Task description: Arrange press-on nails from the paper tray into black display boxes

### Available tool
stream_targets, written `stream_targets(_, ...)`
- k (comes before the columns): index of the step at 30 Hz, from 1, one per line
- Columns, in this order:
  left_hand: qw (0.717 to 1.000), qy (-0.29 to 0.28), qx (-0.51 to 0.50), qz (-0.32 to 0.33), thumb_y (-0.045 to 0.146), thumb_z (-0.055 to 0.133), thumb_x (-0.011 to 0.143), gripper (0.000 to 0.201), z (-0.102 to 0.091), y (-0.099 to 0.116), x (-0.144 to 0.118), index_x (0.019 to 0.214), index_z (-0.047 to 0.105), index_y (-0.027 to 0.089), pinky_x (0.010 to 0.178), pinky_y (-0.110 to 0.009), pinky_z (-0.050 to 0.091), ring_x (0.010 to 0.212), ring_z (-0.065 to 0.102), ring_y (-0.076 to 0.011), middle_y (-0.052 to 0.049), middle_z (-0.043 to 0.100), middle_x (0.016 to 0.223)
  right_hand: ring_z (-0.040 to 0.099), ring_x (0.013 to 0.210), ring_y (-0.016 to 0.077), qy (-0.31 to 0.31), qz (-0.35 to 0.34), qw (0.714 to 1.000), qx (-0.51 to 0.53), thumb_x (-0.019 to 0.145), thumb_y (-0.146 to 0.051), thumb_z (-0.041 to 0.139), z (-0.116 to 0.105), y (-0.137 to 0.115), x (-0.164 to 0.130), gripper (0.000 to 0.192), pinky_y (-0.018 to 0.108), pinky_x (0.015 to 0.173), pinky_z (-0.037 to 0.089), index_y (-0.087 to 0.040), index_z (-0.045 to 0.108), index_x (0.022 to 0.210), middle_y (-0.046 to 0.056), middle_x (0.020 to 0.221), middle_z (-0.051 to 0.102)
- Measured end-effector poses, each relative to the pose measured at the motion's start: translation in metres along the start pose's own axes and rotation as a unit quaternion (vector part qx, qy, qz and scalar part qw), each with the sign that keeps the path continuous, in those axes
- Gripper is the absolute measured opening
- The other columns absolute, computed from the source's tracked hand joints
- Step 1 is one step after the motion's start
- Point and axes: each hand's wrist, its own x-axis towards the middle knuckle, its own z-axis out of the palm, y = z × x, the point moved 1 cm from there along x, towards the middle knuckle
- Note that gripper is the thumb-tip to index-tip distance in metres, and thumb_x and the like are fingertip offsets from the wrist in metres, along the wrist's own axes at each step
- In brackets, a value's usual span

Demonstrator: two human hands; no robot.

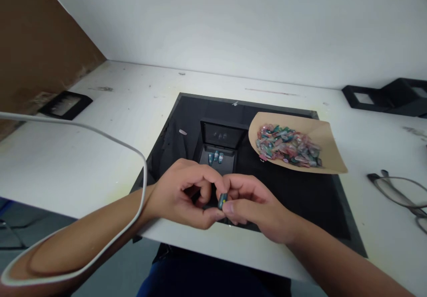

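Taking the black box point(228, 158) as our landmark, we find both hands together on its near side, with a small dark teal nail piece point(222, 200) between their fingertips. The right hand point(256, 203) pinches the piece, its thumb on the face and its other fingers curled behind. The left hand point(187, 194) brings forefinger and thumb to the far and near ends of the piece; whether it grips too, or only touches, we cannot tell. The piece's long axis points roughly away from us, toward the box, tilting slightly to the right at its far end. We judge that this alignment matters most, since the three nail pieces point(216, 156) inside the box lie with their length running much the same way. The left hand looks nearer to the box, overlapping its near left corner in our view, while the right sits just beyond its near right corner. To the right of the box we see a paper tray point(333, 148) bearing a mixed pile point(288, 145); to its left, one pale loose piece point(183, 132).
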Motion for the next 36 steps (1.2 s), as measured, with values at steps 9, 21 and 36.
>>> stream_targets(9,0.998,0.003,0.045,0.049,0.031,0.077,0.085,0.028,-0.0039,-0.0030,0.0024,0.102,0.061,0.016,0.050,-0.017,0.042,0.041,0.047,-0.0054,0.009,0.053,0.048,0.037,0.051,0.0071,0.012,-0.038,0.999,-0.016,0.082,-0.023,0.065,-0.0017,-0.0025,-0.0006,0.006,0.023,0.050,0.028,-0.018,0.062,0.080,-0.007,0.057,0.048)
stream_targets(21,0.995,0.025,0.082,0.050,0.032,0.077,0.082,0.025,-0.0020,-0.0037,0.0009,0.096,0.063,0.017,0.052,-0.017,0.044,0.040,0.047,-0.0046,0.011,0.052,0.047,0.034,0.052,0.0060,0.018,-0.045,0.998,-0.039,0.075,-0.023,0.074,-0.0022,-0.0019,0.0002,0.017,0.021,0.050,0.027,-0.018,0.057,0.072,-0.008,0.058,0.046)
stream_targets(36,0.995,0.002,0.093,0.038,0.031,0.078,0.083,0.021,-0.0057,-0.0002,0.0026,0.096,0.065,0.020,0.046,-0.017,0.037,0.039,0.045,-0.0041,0.012,0.050,0.047,0.037,0.052,0.0068,0.044,-0.059,0.997,-0.034,0.080,-0.036,0.078,-0.0029,-0.0069,-0.0008,0.024,0.022,0.049,0.027,-0.017,0.065,0.075,-0.006,0.058,0.050)
